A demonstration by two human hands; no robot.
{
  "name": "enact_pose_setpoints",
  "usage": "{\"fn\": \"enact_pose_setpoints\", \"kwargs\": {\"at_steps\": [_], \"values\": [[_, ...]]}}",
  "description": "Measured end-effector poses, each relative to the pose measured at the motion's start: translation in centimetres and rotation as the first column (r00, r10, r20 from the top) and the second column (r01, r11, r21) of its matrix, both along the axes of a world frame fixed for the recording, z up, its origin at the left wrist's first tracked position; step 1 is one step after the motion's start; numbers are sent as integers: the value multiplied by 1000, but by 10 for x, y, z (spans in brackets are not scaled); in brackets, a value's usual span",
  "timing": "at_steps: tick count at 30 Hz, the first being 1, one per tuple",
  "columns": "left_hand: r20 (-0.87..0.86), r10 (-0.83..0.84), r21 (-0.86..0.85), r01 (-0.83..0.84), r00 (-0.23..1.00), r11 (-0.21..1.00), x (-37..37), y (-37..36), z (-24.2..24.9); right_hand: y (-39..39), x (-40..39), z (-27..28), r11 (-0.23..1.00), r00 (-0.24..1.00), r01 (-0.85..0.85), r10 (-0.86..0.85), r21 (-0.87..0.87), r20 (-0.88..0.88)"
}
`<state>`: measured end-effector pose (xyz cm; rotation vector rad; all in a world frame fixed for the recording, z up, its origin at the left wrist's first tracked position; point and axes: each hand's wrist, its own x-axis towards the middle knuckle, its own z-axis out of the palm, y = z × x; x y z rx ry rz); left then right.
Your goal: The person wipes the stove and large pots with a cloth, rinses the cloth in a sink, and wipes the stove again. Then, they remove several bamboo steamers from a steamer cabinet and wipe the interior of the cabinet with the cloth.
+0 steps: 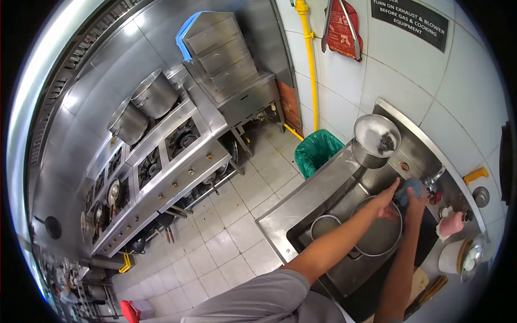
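Note:
My right hand (414, 207) is closed around a blue-grey cloth (411, 189), just below the tap (435, 175). My left hand (384, 203) reaches over the rim of a large metal pot (377, 237), its fingers apart and nothing visible in them. That pot stands in the steel sink (344, 277). Beside it in the sink is a smaller round pot (325, 225). On the far end of the counter, a metal pot (370, 157) holds white suds and a dark scrubber (386, 143).
A green-lined bin (315, 151) stands beyond the counter (301, 202). On the ledge to the right are a pink bottle (451, 223) and a white container (452, 257). Across the tiled floor (215, 231) runs a stove (161, 183) with two tall pots (155, 94).

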<state>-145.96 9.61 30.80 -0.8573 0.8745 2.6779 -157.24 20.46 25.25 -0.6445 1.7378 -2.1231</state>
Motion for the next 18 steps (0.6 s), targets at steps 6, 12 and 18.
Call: {"fn": "enact_pose_setpoints", "kwargs": {"at_steps": [6, 12, 18], "values": [[-415, 85, 50, -70, 906, 996, -72, -6, -114, -11, 46, -6, 950, 853, 168, -6, 263, -522], [-102, 383, -720, -334, 918, 608, -95, 30, -112, -8, -18, -34, 946, 954, 298, -299, 125, -16], [74, 176, -377, -136, 981, 916, -86, -10, -99, -20, -8, -67, 847, 889, 438, -359, 301, -282]]}}
